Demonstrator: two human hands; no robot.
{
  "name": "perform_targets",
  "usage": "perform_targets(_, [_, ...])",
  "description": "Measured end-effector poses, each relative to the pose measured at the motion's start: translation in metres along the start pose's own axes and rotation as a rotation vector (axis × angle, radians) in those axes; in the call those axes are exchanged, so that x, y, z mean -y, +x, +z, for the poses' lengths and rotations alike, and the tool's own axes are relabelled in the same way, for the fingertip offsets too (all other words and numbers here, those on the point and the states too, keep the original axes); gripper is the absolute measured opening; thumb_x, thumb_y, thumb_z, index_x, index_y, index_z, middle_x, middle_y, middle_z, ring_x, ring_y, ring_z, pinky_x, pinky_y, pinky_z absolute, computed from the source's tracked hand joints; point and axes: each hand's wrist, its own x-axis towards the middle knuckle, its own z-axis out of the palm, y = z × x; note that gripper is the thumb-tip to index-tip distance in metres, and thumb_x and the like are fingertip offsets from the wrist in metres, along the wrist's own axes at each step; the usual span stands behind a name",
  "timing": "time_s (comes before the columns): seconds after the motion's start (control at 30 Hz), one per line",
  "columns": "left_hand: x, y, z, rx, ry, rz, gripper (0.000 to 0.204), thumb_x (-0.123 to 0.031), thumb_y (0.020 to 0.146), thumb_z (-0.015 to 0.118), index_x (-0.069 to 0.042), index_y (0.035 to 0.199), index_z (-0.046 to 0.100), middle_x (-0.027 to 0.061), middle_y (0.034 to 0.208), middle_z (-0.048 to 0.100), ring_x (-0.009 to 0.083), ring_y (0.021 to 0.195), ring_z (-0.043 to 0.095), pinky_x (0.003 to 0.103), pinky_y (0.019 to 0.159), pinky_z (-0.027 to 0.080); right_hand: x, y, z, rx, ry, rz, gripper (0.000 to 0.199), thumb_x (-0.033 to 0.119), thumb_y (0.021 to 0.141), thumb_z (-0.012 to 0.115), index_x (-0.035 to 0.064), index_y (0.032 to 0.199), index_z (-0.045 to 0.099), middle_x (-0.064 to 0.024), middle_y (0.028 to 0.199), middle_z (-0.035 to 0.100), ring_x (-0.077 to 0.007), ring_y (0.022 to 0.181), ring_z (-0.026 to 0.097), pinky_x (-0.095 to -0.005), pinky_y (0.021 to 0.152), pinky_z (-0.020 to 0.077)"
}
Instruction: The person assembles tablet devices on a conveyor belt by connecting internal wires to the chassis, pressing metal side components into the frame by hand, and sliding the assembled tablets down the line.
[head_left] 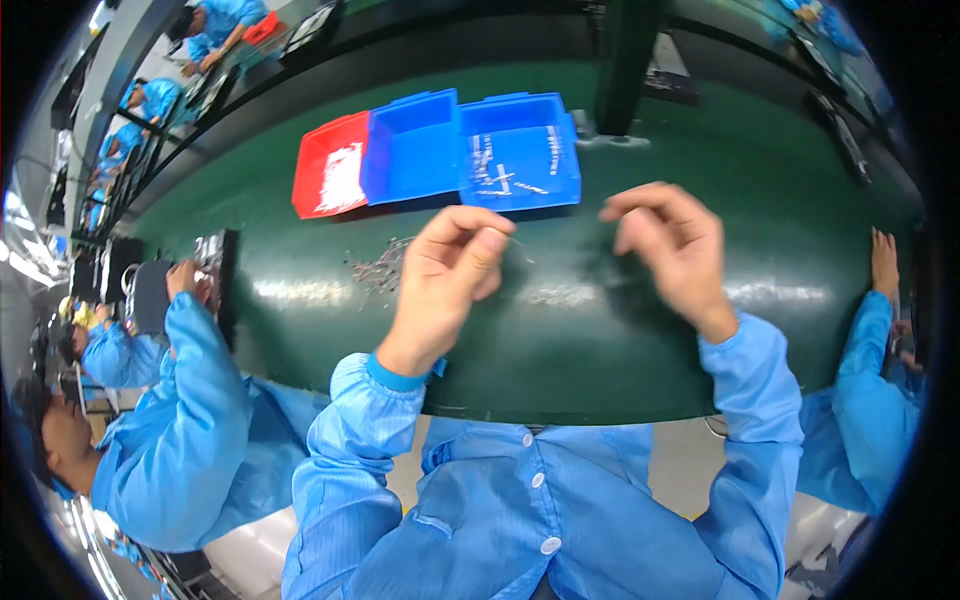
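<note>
My left hand is closed in a pinch above the green table. Thumb and forefinger hold a thin wire-like piece, whose fine end sticks out to the right. Over the table to the right, my right hand is slightly blurred. Its fingers are bent, thumb and forefinger stand apart, and nothing shows between them. Just left of my left hand lies a loose pile of small dark and pale parts with thin leads, partly hidden by that hand.
Beyond my hands stand a red bin of small white pieces, a blue bin, and another blue bin with small thin pieces inside. A dark post rises behind them. Co-workers in blue sit left and right.
</note>
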Motion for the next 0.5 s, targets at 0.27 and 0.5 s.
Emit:
perform_targets(0.27, [0.034,0.017,0.052,0.149,-0.254,-0.069,0.011,-0.014,0.1,0.059,-0.007,0.108,0.061,-0.0001,0.093,0.057,0.0049,0.063,0.043,0.022,0.052,0.034,0.011,-0.019,0.015,0.111,0.288,0.252,0.019,0.01,0.096,0.064,-0.0043,0.108,0.063,-0.0084,0.092,0.07,-0.014,0.081,0.071,-0.0202,0.058,0.0498])
perform_targets(0.5, [0.04,0.015,0.06,0.094,-0.254,-0.138,0.02,-0.014,0.099,0.061,-0.003,0.116,0.061,0.0026,0.091,0.062,0.0078,0.065,0.051,0.024,0.055,0.045,0.0,-0.022,0.013,-0.026,0.209,0.074,0.012,0.001,0.091,0.066,-0.0035,0.102,0.066,-0.0085,0.09,0.07,-0.0103,0.075,0.069,-0.0193,0.052,0.0474])
